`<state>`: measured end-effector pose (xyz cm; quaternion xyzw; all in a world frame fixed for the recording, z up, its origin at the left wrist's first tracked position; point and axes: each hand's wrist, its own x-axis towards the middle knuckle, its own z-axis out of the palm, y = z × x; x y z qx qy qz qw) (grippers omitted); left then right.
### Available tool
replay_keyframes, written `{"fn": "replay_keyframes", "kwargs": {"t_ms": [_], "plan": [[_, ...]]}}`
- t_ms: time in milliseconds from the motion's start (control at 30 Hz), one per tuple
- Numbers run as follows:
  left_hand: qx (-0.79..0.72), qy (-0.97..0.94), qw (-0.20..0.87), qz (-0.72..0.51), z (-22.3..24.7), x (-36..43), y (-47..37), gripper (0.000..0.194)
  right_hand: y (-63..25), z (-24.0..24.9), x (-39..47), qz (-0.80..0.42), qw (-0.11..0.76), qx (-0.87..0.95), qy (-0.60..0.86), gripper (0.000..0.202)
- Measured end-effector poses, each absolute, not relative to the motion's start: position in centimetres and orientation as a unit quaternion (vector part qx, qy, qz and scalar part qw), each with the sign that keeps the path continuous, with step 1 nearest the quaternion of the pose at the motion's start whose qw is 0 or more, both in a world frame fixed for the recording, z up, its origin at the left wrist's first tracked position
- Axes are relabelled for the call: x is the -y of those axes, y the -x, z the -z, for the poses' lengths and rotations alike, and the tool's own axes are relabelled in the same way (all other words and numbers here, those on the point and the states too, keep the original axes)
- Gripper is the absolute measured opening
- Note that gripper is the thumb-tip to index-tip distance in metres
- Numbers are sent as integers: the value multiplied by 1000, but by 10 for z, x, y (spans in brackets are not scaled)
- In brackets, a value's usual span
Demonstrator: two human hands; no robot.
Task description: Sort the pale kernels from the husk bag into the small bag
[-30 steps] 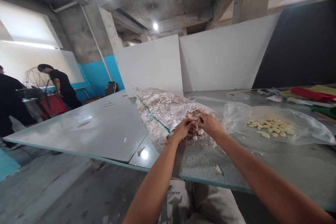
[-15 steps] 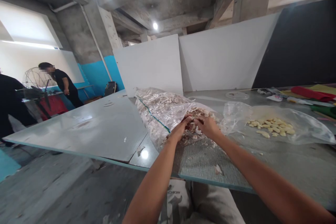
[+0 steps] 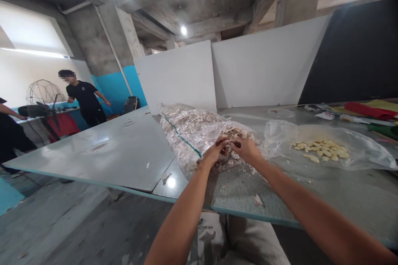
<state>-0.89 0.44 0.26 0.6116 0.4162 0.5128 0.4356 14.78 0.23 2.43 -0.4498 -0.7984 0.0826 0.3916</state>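
Over a heap of papery garlic skins (image 3: pixel 238 132) at the mouth of a clear plastic bag (image 3: pixel 186 122), my two hands meet with their fingertips almost touching. My left hand (image 3: pixel 215 152) is closed in a pinch, its wrist beside the bag's edge. Facing it from the right, my right hand (image 3: pixel 246 149) pinches with thumb and fingers. Whatever small piece lies between the fingertips is mostly hidden. To the right, peeled garlic cloves (image 3: pixel 326 149) lie on a flat clear plastic bag (image 3: pixel 363 143).
Scraps of skin (image 3: pixel 258 201) dot the glass-topped table (image 3: pixel 124 153). A round clear lid (image 3: pixel 280 113) lies at the back, and red cloth (image 3: pixel 370 110) at the far right. White boards (image 3: pixel 267 66) stand behind. Two people in dark clothes, one (image 3: pixel 90 101) facing this way, are at the left.
My fingers have drawn slightly closer together over the skins; both arms are nearly still. In the background, one person has straightened up and turned, and the other has shifted left.
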Motion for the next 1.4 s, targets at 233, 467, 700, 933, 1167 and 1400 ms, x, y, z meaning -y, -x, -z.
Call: {"fn": "replay_keyframes", "kwargs": {"t_ms": [233,467,700,933,1167,1400], "plan": [[-392,-603,460,-520,-1,-6,9,39,-148,-23,-3,-79,375,802,458,19],[-374,-606,467,-524,3,-10,7,38,-148,-22,-5,-34,344,801,488,14],[-382,-618,465,-506,2,-10,7,41,-146,-28,2,-22,317,793,520,12],[-380,-606,478,-510,-4,-4,4,40,-146,-25,0,-40,329,793,511,15],[-386,-600,476,-514,-5,-4,4,38,-148,-27,3,-35,332,787,520,16],[-395,-631,456,-488,-8,-1,3,51,-151,-29,2,-10,375,761,530,16]]}}
